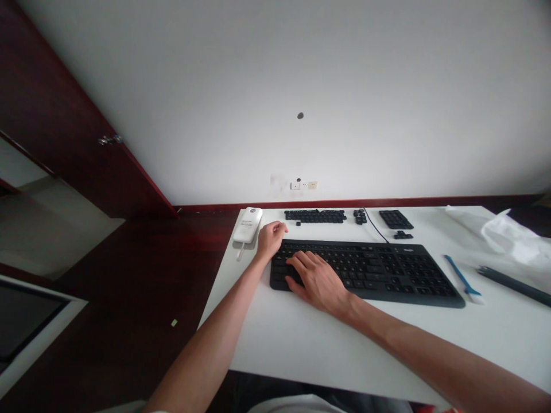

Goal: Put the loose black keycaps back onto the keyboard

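A black keyboard (374,267) lies on the white table (267,338), slightly askew. My right hand (321,281) rests over its left end, fingers stretched and apart on the keys. By the keyboard's upper left corner is my left hand (271,238), its fingers curled in; anything inside them is hidden. Just beyond that hand sits a single loose black keycap (298,223). Behind the keyboard, rows of black keycaps (314,216) are laid out, with smaller groups of keycaps (360,217) and number-pad keycaps (395,219) farther right.
A white power bank (248,225) with a short cable lies at the table's left. Right of the keyboard are a blue-handled brush (462,278), a long dark bar (516,284) and a crumpled white plastic bag (508,232). The keyboard's cable (375,225) runs toward the wall.
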`<state>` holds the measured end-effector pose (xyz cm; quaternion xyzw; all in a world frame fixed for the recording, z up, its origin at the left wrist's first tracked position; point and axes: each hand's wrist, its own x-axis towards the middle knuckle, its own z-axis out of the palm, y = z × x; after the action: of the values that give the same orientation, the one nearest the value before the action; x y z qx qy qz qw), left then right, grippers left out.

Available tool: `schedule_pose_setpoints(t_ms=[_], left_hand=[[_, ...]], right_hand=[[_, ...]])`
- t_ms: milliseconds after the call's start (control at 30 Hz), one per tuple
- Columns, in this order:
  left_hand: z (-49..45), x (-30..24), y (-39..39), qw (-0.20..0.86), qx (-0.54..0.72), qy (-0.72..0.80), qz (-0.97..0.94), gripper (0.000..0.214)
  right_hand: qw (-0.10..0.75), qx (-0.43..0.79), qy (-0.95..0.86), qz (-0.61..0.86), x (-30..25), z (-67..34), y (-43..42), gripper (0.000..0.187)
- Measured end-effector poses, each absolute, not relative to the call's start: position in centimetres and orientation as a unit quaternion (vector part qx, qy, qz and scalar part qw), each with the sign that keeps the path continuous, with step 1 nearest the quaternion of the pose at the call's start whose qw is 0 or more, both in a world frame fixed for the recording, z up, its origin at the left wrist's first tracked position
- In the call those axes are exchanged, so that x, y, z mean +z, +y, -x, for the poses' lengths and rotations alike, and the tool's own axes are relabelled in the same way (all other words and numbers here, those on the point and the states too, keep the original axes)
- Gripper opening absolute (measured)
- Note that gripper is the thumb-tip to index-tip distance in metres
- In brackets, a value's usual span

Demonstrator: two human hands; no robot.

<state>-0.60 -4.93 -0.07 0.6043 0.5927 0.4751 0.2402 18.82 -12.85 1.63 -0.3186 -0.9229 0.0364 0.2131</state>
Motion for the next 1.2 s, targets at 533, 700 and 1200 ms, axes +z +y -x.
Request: schedule_pose_setpoints(t_ms=[533,700,1200], left_hand=[[0.5,-0.2,-4.9,0.224,0.461,0.600,-0.614,0.030],[0.4,-0.1,-5.0,0.224,0.455,0.605,-0.613,0.031],[0.4,0.4,-5.1,0.170,0.494,0.659,-0.540,0.032]], right_hand=[[0.203,0.048,-0.923,0.324,1.9,-18.8,-12.8,0.035],[0.209,0.047,-0.922,0.322,1.9,-18.8,-12.9,0.034],[0.320,0.120,-0.875,0.343,1.9,-21.6,-4.9,0.024]])
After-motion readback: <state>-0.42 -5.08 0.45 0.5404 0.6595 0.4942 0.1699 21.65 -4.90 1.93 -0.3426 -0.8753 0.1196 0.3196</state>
